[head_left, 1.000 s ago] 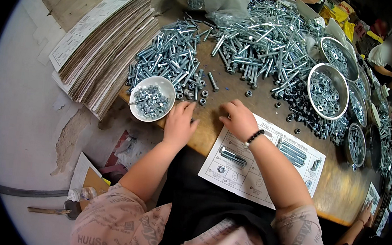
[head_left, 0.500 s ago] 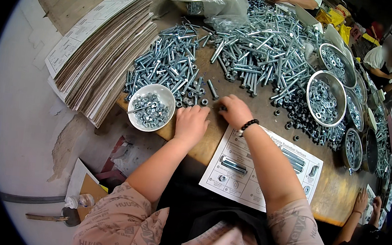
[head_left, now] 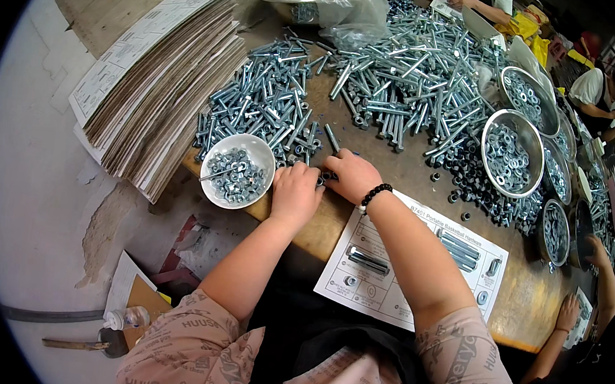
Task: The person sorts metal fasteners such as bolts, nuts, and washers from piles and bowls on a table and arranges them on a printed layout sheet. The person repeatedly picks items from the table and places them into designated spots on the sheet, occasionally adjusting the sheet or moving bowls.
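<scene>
On my feed, the right hand (head_left: 353,177) has its fingers bent down over small dark nuts (head_left: 329,177) at the table's near edge; can't tell if it's pinching one or just touching. Left hand (head_left: 297,191) is right beside it, palm down, fingers together, tips next to the same nuts; contact under the fingers is hidden, so I can't call its grip either. Black bead bracelet (head_left: 376,192) on the right wrist.

Just left of the left hand I've got a white bowl (head_left: 256,147) of small shiny nuts. A single bolt (head_left: 332,138) points in beyond the right fingers. Smaller bolt pile (head_left: 264,100) behind the bowl, larger bolt heap (head_left: 405,76) farther back. Under the right forearm, a printed sheet (head_left: 348,276) carrying bolts (head_left: 368,260). Right of the heap: black nuts (head_left: 481,171), then a steel bowl (head_left: 483,145) of washers (head_left: 508,158). Far left, tall stack of sheets (head_left: 163,91). Clear plastic bag (head_left: 353,6) at the back. Another person's hand (head_left: 568,313) at far right.
</scene>
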`<state>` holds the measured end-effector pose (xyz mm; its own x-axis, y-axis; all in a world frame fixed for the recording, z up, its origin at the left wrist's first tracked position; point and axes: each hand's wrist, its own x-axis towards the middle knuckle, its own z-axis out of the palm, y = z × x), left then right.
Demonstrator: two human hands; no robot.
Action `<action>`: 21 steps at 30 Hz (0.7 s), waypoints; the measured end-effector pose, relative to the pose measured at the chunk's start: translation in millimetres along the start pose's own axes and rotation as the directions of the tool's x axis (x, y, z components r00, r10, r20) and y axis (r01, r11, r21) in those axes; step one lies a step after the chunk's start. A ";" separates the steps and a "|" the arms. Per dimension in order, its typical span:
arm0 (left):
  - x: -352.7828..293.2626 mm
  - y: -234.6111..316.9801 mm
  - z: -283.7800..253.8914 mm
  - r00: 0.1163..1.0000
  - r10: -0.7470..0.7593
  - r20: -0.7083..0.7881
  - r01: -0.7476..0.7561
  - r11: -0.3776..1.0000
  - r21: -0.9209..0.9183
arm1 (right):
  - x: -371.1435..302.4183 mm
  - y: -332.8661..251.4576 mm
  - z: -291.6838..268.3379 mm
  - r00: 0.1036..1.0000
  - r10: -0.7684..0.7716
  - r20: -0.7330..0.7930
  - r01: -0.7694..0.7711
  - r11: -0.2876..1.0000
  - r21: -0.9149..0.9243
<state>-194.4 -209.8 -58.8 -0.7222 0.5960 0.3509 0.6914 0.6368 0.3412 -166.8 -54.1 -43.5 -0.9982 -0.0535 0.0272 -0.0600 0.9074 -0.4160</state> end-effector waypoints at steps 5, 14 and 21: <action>-0.4 0.6 -1.8 1.000 0.004 0.016 -0.004 1.000 -0.019 | -3.7 4.9 3.0 0.998 -0.002 -0.059 -0.006 0.990 -0.141; -6.5 0.2 -1.5 0.998 0.068 -0.012 -0.068 0.996 0.064 | -12.1 -11.4 -9.8 0.992 0.124 -0.023 -0.126 0.990 -0.060; -3.5 7.1 0.2 0.997 0.074 -0.014 -0.072 0.993 0.096 | -16.6 2.7 0.9 0.981 0.153 -0.121 -0.154 0.988 -0.001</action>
<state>-186.9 -207.3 -57.8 -0.6689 0.6342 0.3877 0.7365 0.6361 0.2301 -150.5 -51.1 -45.9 -0.9879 0.1369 0.0735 0.0946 0.9052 -0.4143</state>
